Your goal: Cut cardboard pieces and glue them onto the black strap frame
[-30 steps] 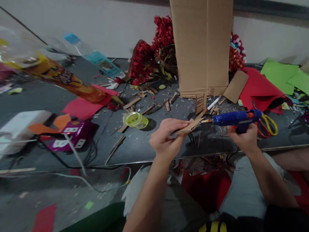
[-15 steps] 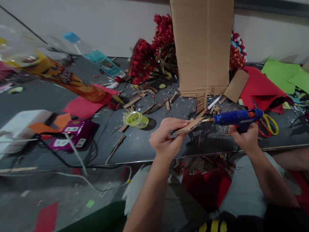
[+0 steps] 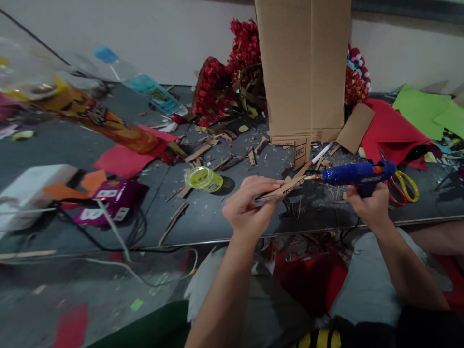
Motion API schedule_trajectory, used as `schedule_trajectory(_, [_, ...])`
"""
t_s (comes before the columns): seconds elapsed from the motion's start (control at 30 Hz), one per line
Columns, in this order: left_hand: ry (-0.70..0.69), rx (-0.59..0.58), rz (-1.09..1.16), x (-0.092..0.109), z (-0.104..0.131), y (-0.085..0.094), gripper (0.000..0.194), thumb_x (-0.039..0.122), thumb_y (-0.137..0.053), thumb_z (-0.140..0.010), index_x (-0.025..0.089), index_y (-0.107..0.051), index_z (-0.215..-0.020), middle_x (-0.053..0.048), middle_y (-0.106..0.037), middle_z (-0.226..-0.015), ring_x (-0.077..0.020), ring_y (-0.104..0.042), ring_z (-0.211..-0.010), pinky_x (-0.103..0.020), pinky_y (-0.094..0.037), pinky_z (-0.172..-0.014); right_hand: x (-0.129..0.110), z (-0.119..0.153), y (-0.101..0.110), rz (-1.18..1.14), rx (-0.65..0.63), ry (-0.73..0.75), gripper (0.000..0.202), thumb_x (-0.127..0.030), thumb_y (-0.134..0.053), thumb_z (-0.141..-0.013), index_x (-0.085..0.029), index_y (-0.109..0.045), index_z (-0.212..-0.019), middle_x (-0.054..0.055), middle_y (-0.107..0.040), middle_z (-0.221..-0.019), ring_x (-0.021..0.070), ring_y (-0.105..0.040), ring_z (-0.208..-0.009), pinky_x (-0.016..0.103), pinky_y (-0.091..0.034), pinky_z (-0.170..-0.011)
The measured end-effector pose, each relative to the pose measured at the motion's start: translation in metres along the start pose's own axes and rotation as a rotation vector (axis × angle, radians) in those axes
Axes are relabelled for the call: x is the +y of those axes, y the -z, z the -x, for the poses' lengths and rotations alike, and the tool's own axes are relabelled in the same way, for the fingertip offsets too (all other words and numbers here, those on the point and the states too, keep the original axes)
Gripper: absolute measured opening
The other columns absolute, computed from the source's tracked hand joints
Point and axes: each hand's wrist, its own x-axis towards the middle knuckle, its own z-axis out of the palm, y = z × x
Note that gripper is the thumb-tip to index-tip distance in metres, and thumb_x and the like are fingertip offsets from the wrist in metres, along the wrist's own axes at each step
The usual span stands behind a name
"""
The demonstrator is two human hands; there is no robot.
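Note:
My left hand [image 3: 252,203] pinches a small folded piece of cardboard [image 3: 281,189] between thumb and fingers, just above the table's near edge. In my right hand [image 3: 370,205] is a blue hot glue gun [image 3: 348,174], held by its handle and pointing left. Its nozzle is at the right end of the cardboard piece; whether they touch I cannot tell. Behind them a tall cardboard panel [image 3: 306,72] stands upright, with a small printed cardboard tab [image 3: 301,153] at its foot. A white marker [image 3: 322,152] lies between the panel and the glue gun.
Scissors [image 3: 408,186] lie right of the glue gun, near red paper [image 3: 384,130]. A tub of yellow-green stuff [image 3: 205,180] stands left of my left hand. Further left are a purple power strip [image 3: 112,200] with cords, an orange drink bottle [image 3: 97,116] and a clear bottle [image 3: 155,94]. Cardboard scraps litter the table.
The glue gun and my right hand have shifted very slightly to the right. My left hand keeps its hold on the cardboard, almost unmoved.

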Motion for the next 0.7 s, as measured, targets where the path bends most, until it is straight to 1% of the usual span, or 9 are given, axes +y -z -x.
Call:
schedule_trajectory(0.2, [0.001, 0.012, -0.036, -0.0006, 0.0009, 0.0004, 0.018, 0.01, -0.073, -0.072, 0.023, -0.068, -0.084, 0.0, -0.074, -0.075, -0.0162, -0.07, -0.069, -0.032, -0.054, -0.066, -0.0001, -0.0012, 0.0014, 0.002, -0.001, 0.004, 0.024, -0.029, -0.061, -0.067, -0.021, -0.049, -0.049, -0.004, -0.045, -0.04, 0.0108, -0.041, -0.037, 0.026, -0.034, -0.042])
schedule_trajectory(0.33, [0.013, 0.025, -0.023, -0.0002, 0.0005, -0.0003, 0.019, 0.01, -0.073, -0.072, 0.024, -0.069, -0.083, 0.0, -0.074, -0.075, -0.0157, -0.07, -0.069, -0.032, -0.054, -0.066, 0.0001, -0.0019, 0.0024, 0.016, -0.015, -0.005, 0.024, -0.029, -0.06, -0.067, -0.021, -0.047, -0.048, -0.004, -0.043, -0.039, 0.0108, -0.04, -0.037, 0.026, -0.034, -0.041])
schedule_trajectory(0.6, [0.018, 0.032, -0.006, -0.0004, 0.0014, -0.0003, 0.024, 0.007, -0.072, -0.07, 0.025, -0.069, -0.085, 0.001, -0.075, -0.076, -0.0159, -0.07, -0.07, -0.033, -0.055, -0.068, -0.0013, -0.0033, 0.0021, 0.053, -0.003, 0.036, 0.027, -0.027, -0.057, -0.066, -0.022, -0.041, -0.045, -0.005, -0.038, -0.038, 0.0107, -0.039, -0.036, 0.026, -0.032, -0.041])
schedule_trajectory(0.7, [0.016, 0.022, 0.012, -0.0013, 0.0017, 0.0003, 0.027, 0.005, -0.071, -0.07, 0.025, -0.069, -0.087, 0.001, -0.075, -0.078, -0.0159, -0.07, -0.072, -0.032, -0.055, -0.068, 0.0019, -0.0034, 0.0035, 0.108, 0.013, 0.078, 0.026, -0.027, -0.058, -0.066, -0.023, -0.041, -0.047, -0.004, -0.04, -0.039, 0.0117, -0.04, -0.037, 0.027, -0.034, -0.043])
